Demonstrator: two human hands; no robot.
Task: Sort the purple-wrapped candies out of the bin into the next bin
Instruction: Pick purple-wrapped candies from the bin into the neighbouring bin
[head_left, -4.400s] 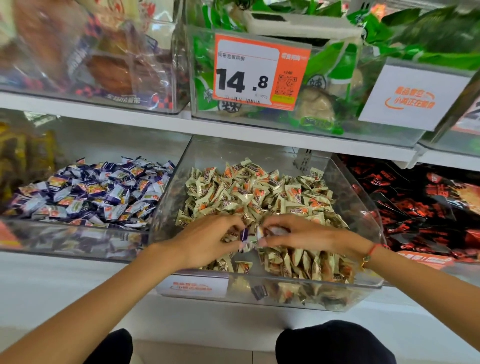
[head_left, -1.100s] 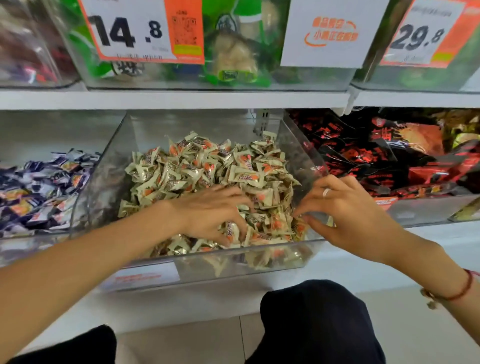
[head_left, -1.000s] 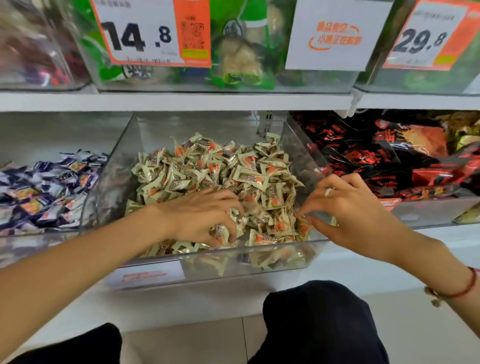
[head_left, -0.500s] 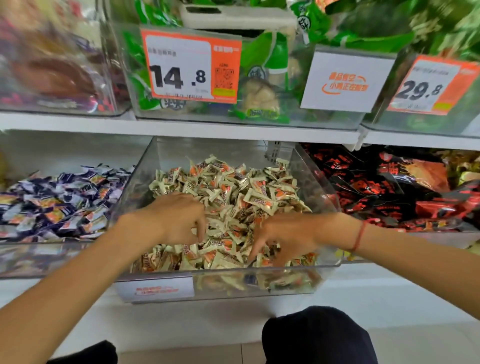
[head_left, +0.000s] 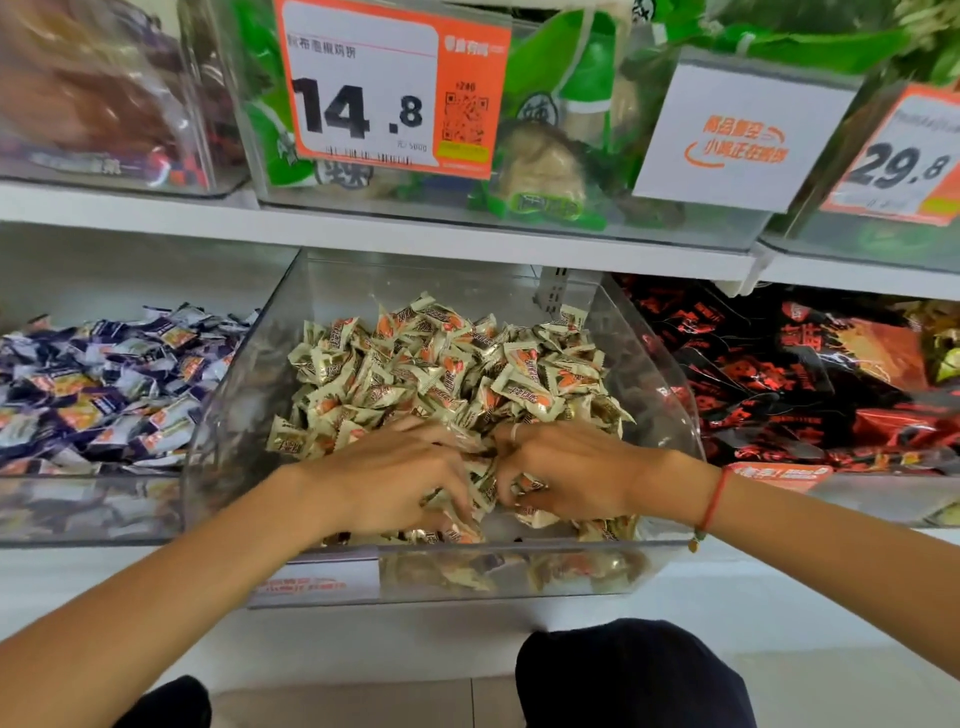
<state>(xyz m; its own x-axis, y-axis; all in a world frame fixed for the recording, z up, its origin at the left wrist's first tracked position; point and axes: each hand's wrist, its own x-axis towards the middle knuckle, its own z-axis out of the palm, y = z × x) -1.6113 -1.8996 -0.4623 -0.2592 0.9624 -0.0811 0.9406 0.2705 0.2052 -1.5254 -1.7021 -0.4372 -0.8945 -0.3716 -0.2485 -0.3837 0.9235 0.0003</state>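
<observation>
1. Left hand (head_left: 395, 483) is lying palm-down in the near part of the clear bin (head_left: 244, 415), fingers bent down into the pile of cream-wrapped candies (head_left: 441, 364). Fingertips are buried among wrappers; cannot tell whether they are pinching one piece or only raking.

2. Right hand (head_left: 566, 475) is sitting just beside the left, knuckles almost touching it, fingers curled down into the same patch of candies. A ring is showing on one finger. Whether it is holding anything cannot be told; the wrappers are hiding the tips.

3. A red cord bracelet (head_left: 712, 499) is sitting on the right wrist, behind the hand, over the bin's right wall.

4. No purple wrapper is showing between or under the two hands. The purple-wrapped candies (head_left: 104, 389) in view are all lying in the neighbouring bin (head_left: 88, 512), well out to the side of the left hand, beyond the clear wall.

5. Beyond both hands the cream pile is rising toward the back of the bin, orange marks showing on most wrappers.

6. Out past the right hand, on the far side of the bin wall, black-and-red packets (head_left: 779, 374) are filling the next compartment.

7. Above the hands a white shelf (head_left: 467, 244) is carrying more clear bins; an orange price tag (head_left: 384, 88) reading 14.8 is hanging straight over the grip, with green packs (head_left: 571, 93) behind it and another tag reading 29.8 (head_left: 904, 161) further toward the right-hand side.

8. Below the wrists, dark-clothed knees (head_left: 623, 675) are showing against a pale floor.
</observation>
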